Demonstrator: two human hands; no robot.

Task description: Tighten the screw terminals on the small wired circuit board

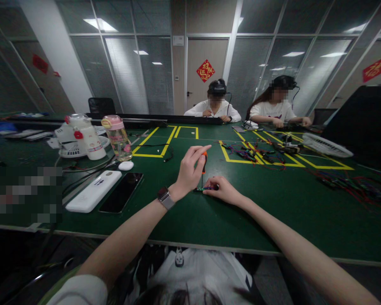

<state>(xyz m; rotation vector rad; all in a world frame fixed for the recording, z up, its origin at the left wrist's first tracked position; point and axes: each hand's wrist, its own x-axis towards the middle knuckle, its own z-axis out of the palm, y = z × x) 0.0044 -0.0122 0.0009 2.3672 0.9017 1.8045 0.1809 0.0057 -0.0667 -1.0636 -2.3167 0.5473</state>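
Note:
My left hand (190, 169) is closed around the orange handle of a small screwdriver (204, 163), held upright with its tip down on a little green circuit board (200, 189) on the green table (209, 216). My right hand (222, 188) lies beside it, fingers pinched on the board's right end, where short coloured wires show. A watch sits on my left wrist.
A white power bank (93, 191) and a dark phone (121, 192) lie to the left, behind them a pink-lidded bottle (117, 137) and a white fan (79, 137). Tangled wires (257, 154) cover the yellow-taped area. Two people sit across the table.

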